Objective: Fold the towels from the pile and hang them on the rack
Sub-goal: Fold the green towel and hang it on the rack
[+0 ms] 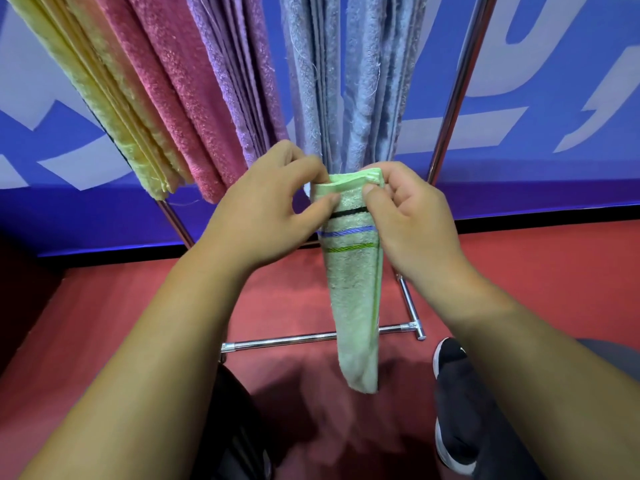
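I have both hands in the middle of the frame, holding one green towel (353, 299) by its top edge. My left hand (273, 209) pinches the upper left corner, thumb in front and fingers curled round behind. My right hand (408, 216) grips the upper right corner, thumb pressed flat on the front and the other fingers curled behind the cloth. Both sets of fingers are clamped on the towel.

The towel is folded into a narrow strip and hangs straight down from my hands. A black, a blue and a green stripe cross it just below my thumbs. Its lower end dangles in the lower centre of the frame, above the red floor (104, 323) and in front of the base bar (294, 340) of the rack (460, 88).

Across the top of the frame other towels hang side by side: a yellow towel (114, 109) at upper left, then a pink towel (173, 98), a purple towel (235, 81) and blue-grey towels (346, 81) in the upper centre. The green towel's top edge sits just in front of the lower ends of the blue-grey ones; I cannot tell whether they touch.

A blue wall (554, 98) with pale markings stands behind the rack. A black shoe (453, 403) with a white sole shows at lower right.
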`<state>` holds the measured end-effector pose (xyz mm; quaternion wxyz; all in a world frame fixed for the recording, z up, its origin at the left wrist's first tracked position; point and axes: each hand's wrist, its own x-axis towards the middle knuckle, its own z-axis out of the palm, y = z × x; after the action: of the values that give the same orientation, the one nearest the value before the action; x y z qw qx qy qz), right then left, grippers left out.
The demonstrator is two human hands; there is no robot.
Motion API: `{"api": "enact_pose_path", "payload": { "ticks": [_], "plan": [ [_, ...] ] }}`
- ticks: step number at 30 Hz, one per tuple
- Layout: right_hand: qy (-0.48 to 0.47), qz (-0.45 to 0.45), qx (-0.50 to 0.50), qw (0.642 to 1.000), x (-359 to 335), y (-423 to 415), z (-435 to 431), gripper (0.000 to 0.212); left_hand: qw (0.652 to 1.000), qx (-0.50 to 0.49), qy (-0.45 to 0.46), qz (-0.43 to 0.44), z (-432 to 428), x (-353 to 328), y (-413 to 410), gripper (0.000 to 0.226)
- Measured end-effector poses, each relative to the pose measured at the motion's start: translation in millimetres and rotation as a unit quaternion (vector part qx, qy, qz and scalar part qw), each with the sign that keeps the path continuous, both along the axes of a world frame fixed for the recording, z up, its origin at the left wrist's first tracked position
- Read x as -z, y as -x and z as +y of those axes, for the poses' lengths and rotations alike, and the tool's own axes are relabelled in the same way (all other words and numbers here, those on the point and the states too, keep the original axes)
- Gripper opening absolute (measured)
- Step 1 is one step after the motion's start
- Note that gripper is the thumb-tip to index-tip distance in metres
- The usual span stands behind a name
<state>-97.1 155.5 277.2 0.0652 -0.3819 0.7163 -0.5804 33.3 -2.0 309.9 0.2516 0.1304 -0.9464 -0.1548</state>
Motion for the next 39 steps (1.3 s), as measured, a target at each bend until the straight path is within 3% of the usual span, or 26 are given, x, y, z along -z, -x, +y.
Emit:
{"api": "enact_pose_path", "payload": {
  "ticks": [3,7,11,13,15,20,26,30,35,39],
  "plan": [
    [-0.016,0.063,0.009,0.998,-2,4,0,0.011,0.999,0.014,0.012,0.045,4,-8,-1,0.021],
    [0.012,0.079,0.029,0.996,-7,11,-1,0.013,0.984,-0.003,-0.14,0.113,12,-5,5,0.03],
    [0.059,-0.027,-0.012,0.998,-11,14,-2,0.017,0.895,0.042,-0.403,0.189,12,4,15,0.049],
    [0.089,-0.081,-0.041,0.992,-12,14,-4,0.02,0.862,0.067,-0.469,0.177,12,12,18,0.05],
    [0.11,-0.117,-0.05,0.986,-11,18,-6,0.02,0.854,0.094,-0.493,0.138,10,21,17,0.042],
    [0.145,-0.172,-0.034,0.974,-7,30,-10,0.023,0.868,0.119,-0.481,0.037,-1,38,15,0.039],
    [0.148,-0.164,-0.016,0.975,-10,30,-9,0.02,0.952,-0.13,-0.271,-0.05,27,70,31,0.059],
    [0.145,-0.159,-0.028,0.976,-11,29,-8,0.019,0.957,-0.153,-0.204,-0.139,68,95,43,0.051],
    [0.139,-0.136,-0.01,0.981,-14,30,-6,0.019,0.962,-0.169,-0.153,-0.149,84,112,57,0.036],
    [0.141,-0.123,0.007,0.982,-12,34,-4,0.019,0.966,-0.142,-0.161,-0.144,79,116,59,0.024]
  ]
}}
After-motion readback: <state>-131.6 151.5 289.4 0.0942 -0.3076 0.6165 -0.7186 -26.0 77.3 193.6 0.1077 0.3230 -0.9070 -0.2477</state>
